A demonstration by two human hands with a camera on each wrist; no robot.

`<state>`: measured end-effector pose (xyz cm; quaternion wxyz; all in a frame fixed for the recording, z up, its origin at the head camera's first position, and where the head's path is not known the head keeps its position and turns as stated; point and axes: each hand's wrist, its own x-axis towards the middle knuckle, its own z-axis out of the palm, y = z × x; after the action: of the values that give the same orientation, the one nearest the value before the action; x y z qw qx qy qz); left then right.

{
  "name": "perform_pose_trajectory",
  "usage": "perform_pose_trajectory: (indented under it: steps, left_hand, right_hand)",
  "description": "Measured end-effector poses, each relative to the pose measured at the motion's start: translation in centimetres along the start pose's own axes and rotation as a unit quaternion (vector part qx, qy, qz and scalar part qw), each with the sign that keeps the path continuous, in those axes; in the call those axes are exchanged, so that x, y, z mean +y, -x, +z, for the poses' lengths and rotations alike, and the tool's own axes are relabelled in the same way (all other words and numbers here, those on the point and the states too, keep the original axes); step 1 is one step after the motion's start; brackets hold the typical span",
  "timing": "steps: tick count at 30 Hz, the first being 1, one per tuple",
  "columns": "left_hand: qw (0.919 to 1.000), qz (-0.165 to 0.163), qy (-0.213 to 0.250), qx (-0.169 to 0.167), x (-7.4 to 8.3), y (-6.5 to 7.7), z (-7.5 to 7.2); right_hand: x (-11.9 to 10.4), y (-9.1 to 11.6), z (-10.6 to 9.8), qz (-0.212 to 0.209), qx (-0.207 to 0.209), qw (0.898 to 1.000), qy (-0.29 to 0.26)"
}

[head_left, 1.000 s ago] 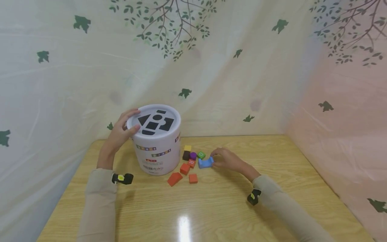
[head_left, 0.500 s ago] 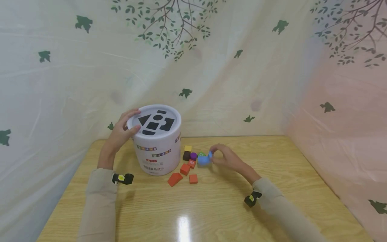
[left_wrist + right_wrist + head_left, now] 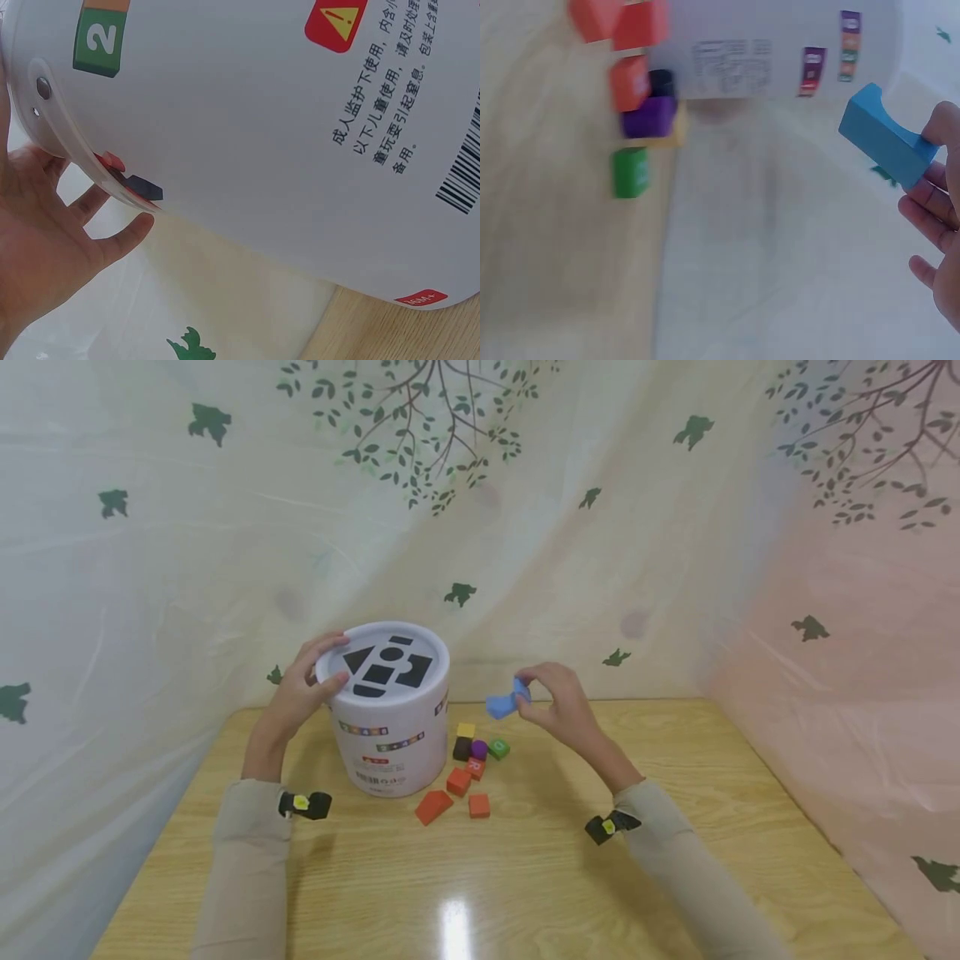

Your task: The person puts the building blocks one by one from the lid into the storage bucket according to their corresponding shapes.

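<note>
My left hand (image 3: 296, 689) grips the upper left rim of a white shape-sorter bucket (image 3: 390, 747), its thumb and fingers over the lid's edge. The lid (image 3: 333, 660) has cut-outs: a triangle, circle, squares, a notched rectangle and others. My right hand (image 3: 562, 710) pinches one end of a blue arch block (image 3: 501, 706) between thumb and fingers, raised off the table to the right of the bucket. In the right wrist view the blue arch block (image 3: 881, 139) shows its curved notch. The left wrist view shows the left hand (image 3: 56, 225) beside the handle end (image 3: 43, 88).
By the bucket's right side lie a yellow block (image 3: 466, 729), a black block (image 3: 462, 748), a purple block (image 3: 479, 749) and a green block (image 3: 498, 748). Several red blocks (image 3: 459, 782) lie nearer. A patterned curtain (image 3: 525, 568) hangs behind the wooden table (image 3: 360, 877).
My right hand has lifted the blue arch block off the table, up and away from the other blocks, tilting it. The left hand and the bucket have stayed put.
</note>
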<state>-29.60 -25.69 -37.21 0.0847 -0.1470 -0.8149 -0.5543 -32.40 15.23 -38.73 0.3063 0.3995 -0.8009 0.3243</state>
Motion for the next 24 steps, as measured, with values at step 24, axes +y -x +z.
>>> perform_pose_trajectory:
  steps: [24]
  left_hand:
    - [1.0000,0.004,-0.004,0.000,-0.3,0.0,-0.1]
  right_hand:
    - [-7.2,-12.6,1.6,-0.058,-0.090,0.994,0.015]
